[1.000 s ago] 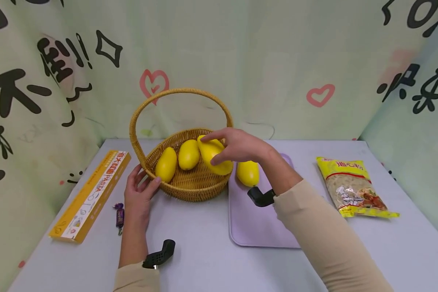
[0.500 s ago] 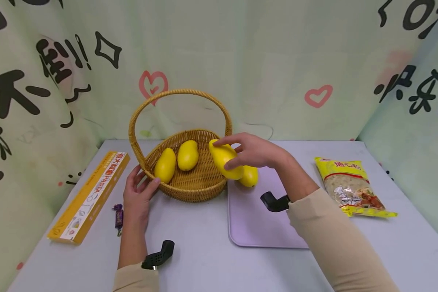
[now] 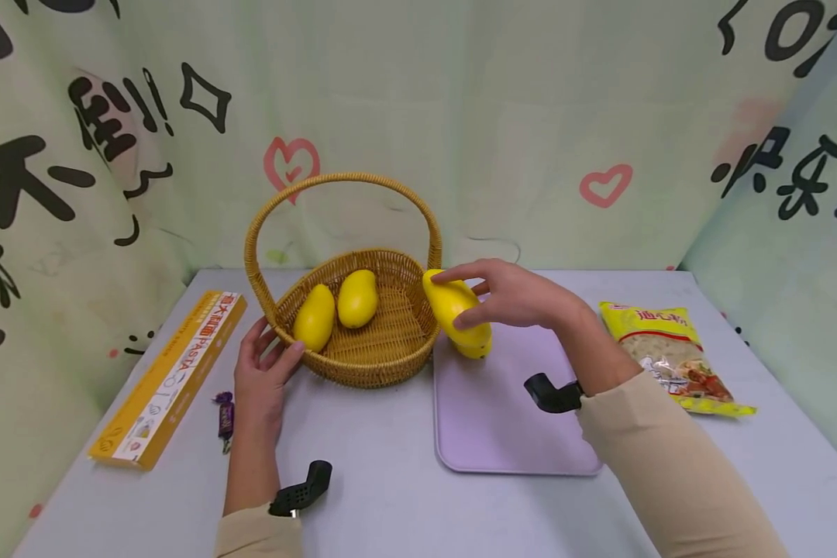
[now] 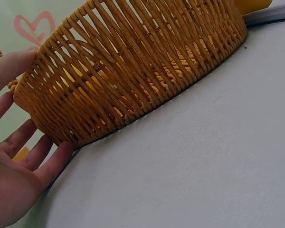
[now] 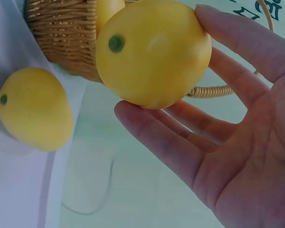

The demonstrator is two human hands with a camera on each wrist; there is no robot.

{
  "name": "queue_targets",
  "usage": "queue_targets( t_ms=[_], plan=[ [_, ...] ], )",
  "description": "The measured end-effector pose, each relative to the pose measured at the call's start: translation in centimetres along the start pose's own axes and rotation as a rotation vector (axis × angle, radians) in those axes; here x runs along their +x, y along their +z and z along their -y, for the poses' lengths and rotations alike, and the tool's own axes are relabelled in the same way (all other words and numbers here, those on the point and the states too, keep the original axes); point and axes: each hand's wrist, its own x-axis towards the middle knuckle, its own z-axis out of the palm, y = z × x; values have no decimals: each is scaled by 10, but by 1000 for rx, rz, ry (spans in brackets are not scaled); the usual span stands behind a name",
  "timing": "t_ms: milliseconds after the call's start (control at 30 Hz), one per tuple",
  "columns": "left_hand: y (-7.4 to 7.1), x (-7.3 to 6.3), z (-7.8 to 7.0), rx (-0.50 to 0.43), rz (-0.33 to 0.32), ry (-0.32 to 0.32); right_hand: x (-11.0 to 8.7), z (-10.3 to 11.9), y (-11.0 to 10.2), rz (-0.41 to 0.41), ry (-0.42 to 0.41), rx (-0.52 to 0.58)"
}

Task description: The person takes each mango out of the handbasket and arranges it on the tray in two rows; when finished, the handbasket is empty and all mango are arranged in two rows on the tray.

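In the head view my right hand holds a yellow mango between thumb and fingers, above the tray's far left part and beside the basket's right side. The right wrist view shows the green stem spot of this mango. Another mango lies lower on the tray, mostly hidden in the head view. My left hand grips the left side of the wicker basket, its thumb at the rim and fingers against the outer wall. Two mangoes, one left and one farther back, lie inside.
The lilac tray lies right of the basket. A yellow pasta box and a purple wrapped candy lie at left. A yellow-topped food packet lies at right. The basket's tall handle arches over it.
My right hand has carried the mango out of the basket, rightward over its right rim to above the tray. My left hand has stayed on the basket.
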Motion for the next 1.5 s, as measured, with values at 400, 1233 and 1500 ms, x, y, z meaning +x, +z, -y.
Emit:
queue_targets(
  t_ms=[400, 1233, 1500],
  plan=[
    [-2, 1, 0, -9, -5, 4, -17, -11, -9, -51, 76, -80],
    [0, 1, 0, 4, -7, 3, -37, -48, -24, -144, 137, -102],
    [0, 1, 3, 1, -5, 7, -35, -60, -21, -156, 195, -95]
  ],
)
